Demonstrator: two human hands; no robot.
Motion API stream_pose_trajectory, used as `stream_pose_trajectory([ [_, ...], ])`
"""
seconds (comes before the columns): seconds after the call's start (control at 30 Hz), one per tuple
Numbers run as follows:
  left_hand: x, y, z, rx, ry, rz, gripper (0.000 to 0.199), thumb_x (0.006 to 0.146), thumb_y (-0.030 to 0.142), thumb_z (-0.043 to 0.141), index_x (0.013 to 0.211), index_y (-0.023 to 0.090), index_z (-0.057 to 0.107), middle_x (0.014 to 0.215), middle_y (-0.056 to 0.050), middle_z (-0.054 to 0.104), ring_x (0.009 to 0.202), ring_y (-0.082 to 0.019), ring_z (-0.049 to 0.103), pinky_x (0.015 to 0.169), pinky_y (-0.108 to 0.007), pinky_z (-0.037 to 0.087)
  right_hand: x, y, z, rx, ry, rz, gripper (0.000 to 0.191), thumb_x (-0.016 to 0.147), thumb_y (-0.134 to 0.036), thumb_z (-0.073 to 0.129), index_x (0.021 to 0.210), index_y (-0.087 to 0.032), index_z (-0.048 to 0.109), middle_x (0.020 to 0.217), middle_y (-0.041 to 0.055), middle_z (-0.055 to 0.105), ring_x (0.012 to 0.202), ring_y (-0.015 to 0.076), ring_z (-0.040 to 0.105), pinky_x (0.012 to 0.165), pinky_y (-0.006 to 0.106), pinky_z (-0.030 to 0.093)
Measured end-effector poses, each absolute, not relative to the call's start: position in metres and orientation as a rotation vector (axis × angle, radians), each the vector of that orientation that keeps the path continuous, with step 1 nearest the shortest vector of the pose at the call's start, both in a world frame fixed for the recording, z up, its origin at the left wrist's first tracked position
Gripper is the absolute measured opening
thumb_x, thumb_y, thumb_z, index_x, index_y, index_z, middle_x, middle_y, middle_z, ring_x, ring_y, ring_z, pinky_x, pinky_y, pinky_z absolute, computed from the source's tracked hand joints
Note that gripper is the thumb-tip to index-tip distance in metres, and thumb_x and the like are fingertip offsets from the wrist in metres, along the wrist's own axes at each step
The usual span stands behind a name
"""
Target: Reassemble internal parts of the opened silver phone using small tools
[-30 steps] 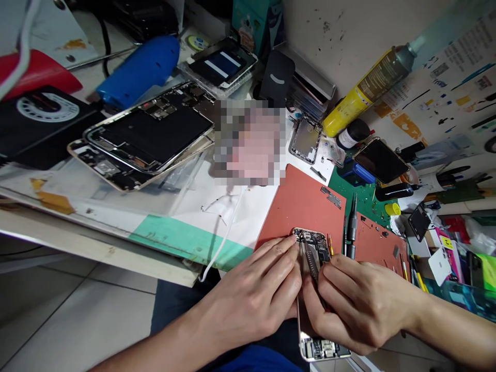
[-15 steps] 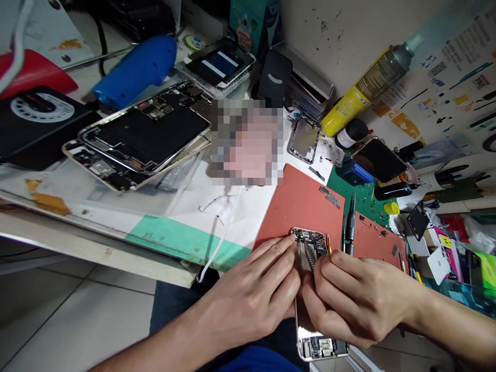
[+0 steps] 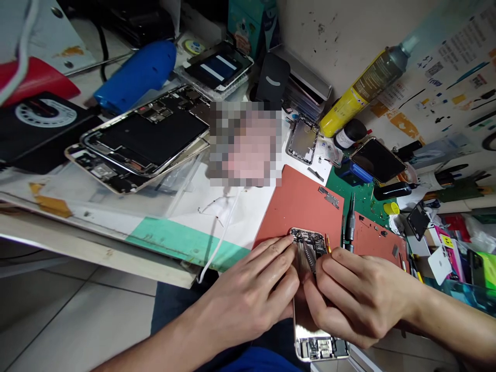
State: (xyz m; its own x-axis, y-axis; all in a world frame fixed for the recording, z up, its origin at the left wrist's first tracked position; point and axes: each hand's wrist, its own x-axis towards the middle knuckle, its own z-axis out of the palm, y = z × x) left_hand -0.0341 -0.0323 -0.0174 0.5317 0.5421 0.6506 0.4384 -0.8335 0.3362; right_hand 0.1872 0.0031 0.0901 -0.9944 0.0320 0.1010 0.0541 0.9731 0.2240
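Observation:
An opened phone body (image 3: 321, 350) with its inner parts bare lies lengthwise under both hands, its upper end over the edge of a red-brown mat (image 3: 298, 201). My left hand (image 3: 259, 284) is closed along the phone's left side, fingertips near its top corner. In a pinch, my right hand (image 3: 356, 289) holds tweezers (image 3: 309, 256), whose tips point into the parts at the phone's upper end. Whether the tips grip anything is too small to tell. My hands cover much of the phone's middle.
A pen-shaped screwdriver (image 3: 351, 225) lies right of the phone, near a small metal plate (image 3: 329, 197). Opened phones (image 3: 147, 134) are stacked at left. A yellow spray can (image 3: 364, 88) stands at the back. A white cable (image 3: 222, 237) hangs over the table edge.
The view has shifted very slightly. Both hands, the tweezers and the phone keep almost the same places.

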Motion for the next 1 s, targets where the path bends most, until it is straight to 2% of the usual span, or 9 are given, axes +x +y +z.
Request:
stream_pose_trajectory([
  [0.1, -0.034, -0.033, -0.018, 2.628, 0.841, 1.182, 0.032, 0.111, 0.025, 0.049, 0.114, 0.003, 0.072, 0.129, -0.022, 0.078, 0.13, -0.038, 0.071, 0.112, -0.05, 0.061, 0.187, 0.003, 0.09, -0.069, -3.027, -0.331, 0.021, 0.102, -0.022, 0.054, 0.094, -0.015, 0.071, 0.067, 0.0026, 0.064, 0.056, 0.018, 0.054, 0.057, 0.038, 0.041],
  [0.4, -0.035, -0.032, -0.017, 2.626, 0.838, 1.143, 0.031, 0.11, 0.026, 0.051, 0.116, 0.004, 0.073, 0.133, -0.021, 0.076, 0.132, -0.037, 0.07, 0.113, -0.05, 0.06, 0.191, 0.002, 0.088, -0.083, -2.986, -0.378, 0.009, 0.093, -0.017, 0.063, 0.09, -0.013, 0.071, 0.059, -0.0005, 0.059, 0.05, 0.0172, 0.051, 0.051, 0.037, 0.031],
  [0.5, -0.035, -0.032, -0.019, 2.624, 0.839, 1.133, 0.031, 0.11, 0.027, 0.052, 0.116, 0.005, 0.073, 0.135, -0.021, 0.076, 0.134, -0.037, 0.069, 0.114, -0.05, 0.06, 0.192, -0.001, 0.09, -0.094, -2.989, -0.402, 0.008, 0.093, -0.016, 0.065, 0.092, -0.013, 0.072, 0.06, -0.0002, 0.062, 0.052, 0.0182, 0.053, 0.054, 0.039, 0.035],
  [0.67, -0.036, -0.031, -0.017, 2.627, 0.825, 1.125, 0.034, 0.111, 0.028, 0.049, 0.117, 0.004, 0.073, 0.132, -0.022, 0.076, 0.134, -0.037, 0.069, 0.117, -0.049, 0.058, 0.188, -0.001, 0.097, -0.154, -3.072, -0.384, 0.023, 0.105, -0.023, 0.05, 0.101, -0.016, 0.072, 0.075, 0.0042, 0.072, 0.065, 0.0203, 0.062, 0.067, 0.04, 0.046],
  [0.77, -0.036, -0.031, -0.015, 2.627, 0.824, 1.137, 0.032, 0.11, 0.026, 0.051, 0.118, 0.003, 0.072, 0.131, -0.022, 0.077, 0.134, -0.037, 0.069, 0.118, -0.049, 0.057, 0.187, 0.001, 0.098, -0.12, -3.1, -0.352, 0.021, 0.105, -0.025, 0.053, 0.102, -0.017, 0.072, 0.077, 0.0038, 0.072, 0.065, 0.0192, 0.059, 0.067, 0.04, 0.046],
  [1.0, -0.035, -0.031, -0.015, 2.613, 0.82, 1.159, 0.028, 0.108, 0.022, 0.053, 0.114, 0.004, 0.073, 0.13, -0.022, 0.077, 0.133, -0.037, 0.069, 0.118, -0.049, 0.057, 0.188, 0.001, 0.092, -0.131, -3.084, -0.246, 0.014, 0.099, -0.023, 0.059, 0.094, -0.018, 0.071, 0.069, 0.0017, 0.066, 0.057, 0.018, 0.053, 0.064, 0.04, 0.046],
])
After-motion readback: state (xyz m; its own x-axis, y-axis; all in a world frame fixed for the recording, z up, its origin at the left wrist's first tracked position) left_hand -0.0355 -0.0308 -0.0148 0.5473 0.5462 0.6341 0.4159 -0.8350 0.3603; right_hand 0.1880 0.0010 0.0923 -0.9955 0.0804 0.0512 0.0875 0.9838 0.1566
